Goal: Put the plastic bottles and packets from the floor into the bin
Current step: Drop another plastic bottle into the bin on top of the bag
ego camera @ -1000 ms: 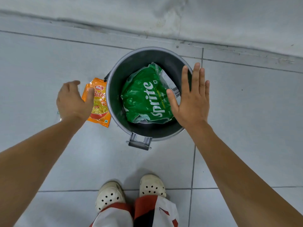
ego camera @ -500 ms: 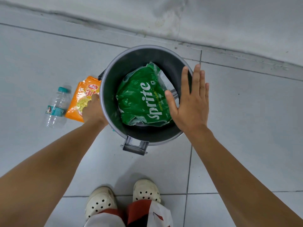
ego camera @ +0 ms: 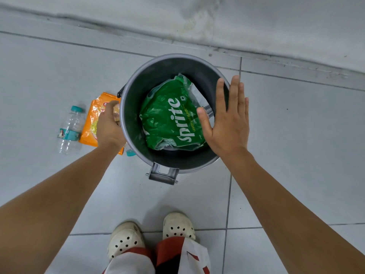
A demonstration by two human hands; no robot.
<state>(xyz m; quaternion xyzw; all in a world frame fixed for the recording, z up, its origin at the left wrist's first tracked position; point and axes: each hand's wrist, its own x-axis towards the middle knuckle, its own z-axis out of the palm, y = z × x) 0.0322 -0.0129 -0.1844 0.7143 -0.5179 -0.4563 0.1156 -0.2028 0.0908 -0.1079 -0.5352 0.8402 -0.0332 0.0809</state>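
The bin (ego camera: pixel 126 107) already holds a green wrapper (ego camera: pixel 169 119). The right hand (ego camera: pixel 227 123) hovers flat, empty. The left hand (ego camera: pixel 108 127) curls onto the orange packet (ego camera: pixel 92 119) beside the bottle (ego camera: pixel 69 129); next, lift it in.

Glossy green plastic wrapper (ego camera: pixel 171 117), metal bin (ego camera: pixel 128 99)

Pale grey floor tiles (ego camera: pixel 296 135) with thin dark grout lines filled most of the view. Along the far edge ran a stained whitish wall (ego camera: pixel 256 26) above a grimy joint. Near the lower edge stood two cream perforated clogs (ego camera: pixel 178 226), and red-and-white trousers (ego camera: pixel 177 256) hung over them.
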